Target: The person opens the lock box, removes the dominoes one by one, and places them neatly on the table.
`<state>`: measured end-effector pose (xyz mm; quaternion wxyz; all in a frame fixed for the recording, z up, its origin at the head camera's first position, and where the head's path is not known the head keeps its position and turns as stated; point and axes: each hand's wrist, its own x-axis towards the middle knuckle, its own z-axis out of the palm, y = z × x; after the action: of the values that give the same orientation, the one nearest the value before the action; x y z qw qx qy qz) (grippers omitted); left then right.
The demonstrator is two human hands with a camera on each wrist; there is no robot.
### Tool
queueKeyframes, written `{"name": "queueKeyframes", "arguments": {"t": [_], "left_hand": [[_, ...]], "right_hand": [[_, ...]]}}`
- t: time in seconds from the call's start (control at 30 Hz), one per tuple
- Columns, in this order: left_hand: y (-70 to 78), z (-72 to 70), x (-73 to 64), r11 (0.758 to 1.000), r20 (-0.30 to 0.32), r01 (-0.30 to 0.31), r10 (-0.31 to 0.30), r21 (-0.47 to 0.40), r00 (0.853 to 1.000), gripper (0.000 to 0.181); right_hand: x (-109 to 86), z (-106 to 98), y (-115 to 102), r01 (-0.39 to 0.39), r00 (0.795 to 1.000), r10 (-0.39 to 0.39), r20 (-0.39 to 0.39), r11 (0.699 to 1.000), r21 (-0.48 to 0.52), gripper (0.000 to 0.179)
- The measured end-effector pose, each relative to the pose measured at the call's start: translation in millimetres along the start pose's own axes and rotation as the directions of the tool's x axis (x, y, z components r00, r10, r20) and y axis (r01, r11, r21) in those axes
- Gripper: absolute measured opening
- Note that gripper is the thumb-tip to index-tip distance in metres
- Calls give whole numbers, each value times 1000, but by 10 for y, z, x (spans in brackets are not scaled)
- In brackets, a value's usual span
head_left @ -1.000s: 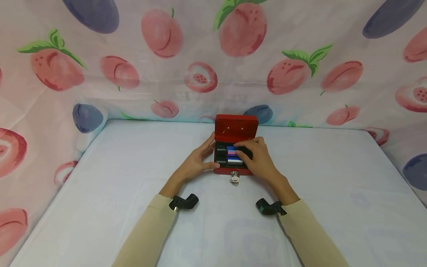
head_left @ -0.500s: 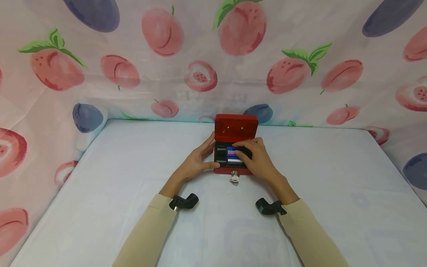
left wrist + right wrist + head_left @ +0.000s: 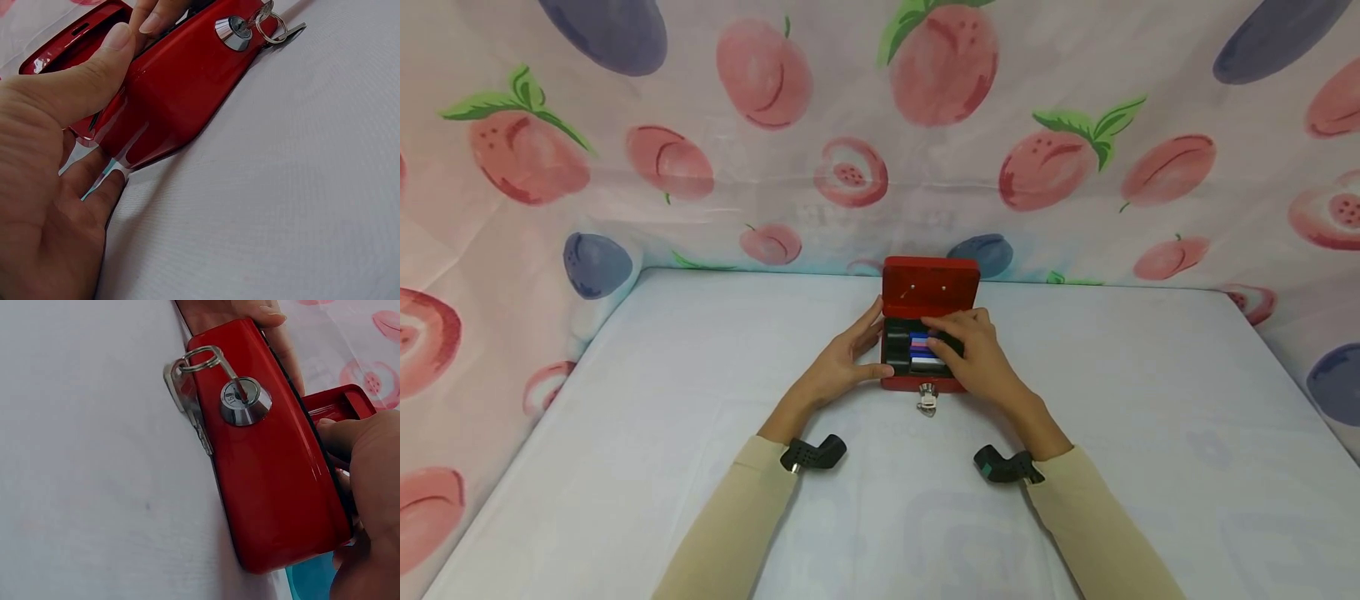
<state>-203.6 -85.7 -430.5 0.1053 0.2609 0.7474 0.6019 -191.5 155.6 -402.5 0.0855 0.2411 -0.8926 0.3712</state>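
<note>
A red metal cash box (image 3: pixel 913 384) with a black inner tray (image 3: pixel 897 346) stands on the white-covered table, its lid (image 3: pixel 931 285) raised at the back. My left hand (image 3: pixel 841 360) grips the box's left end, thumb over the front corner and fingers along the side. Inside the tray lie small blue-and-white blocks, one with a pink stripe (image 3: pixel 919 341) and one nearer the front (image 3: pixel 925 359). The thumb and index finger of my right hand (image 3: pixel 976 348) pinch the rear, pink-striped block. That hand hides the tray's right part.
A silver lock (image 3: pixel 245 403) sits in the box's front wall with a key in it. From it a ring with more keys (image 3: pixel 181 390) hangs down toward the table (image 3: pixel 775 317). Behind the table rises a fruit-patterned cloth (image 3: pixel 850 100).
The front block and the rear block in the tray now lie closer together. My right fingertips have shifted very slightly left; my left hand keeps its hold on the box.
</note>
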Motion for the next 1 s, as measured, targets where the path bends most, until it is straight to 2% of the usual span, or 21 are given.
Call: {"name": "queueKeyframes", "arguments": {"t": [0.4, 0.67, 0.87, 1.0], "left_hand": [[-7, -6, 14, 999, 17, -15, 15, -29, 1000, 96], [279, -6, -50, 999, 28, 1, 0, -35, 1000, 93], [317, -6, -57, 999, 23, -1, 2, -43, 1000, 93], [321, -10, -54, 999, 23, 10, -9, -41, 1000, 93]], "right_hand": [[-10, 45, 32, 5, 1000, -4, 9, 997, -77, 28], [-2, 44, 23, -18, 1000, 19, 20, 998, -60, 26], [6, 14, -16, -68, 997, 69, 39, 997, -40, 27], [15, 8, -20, -64, 997, 65, 36, 997, -36, 27]]}}
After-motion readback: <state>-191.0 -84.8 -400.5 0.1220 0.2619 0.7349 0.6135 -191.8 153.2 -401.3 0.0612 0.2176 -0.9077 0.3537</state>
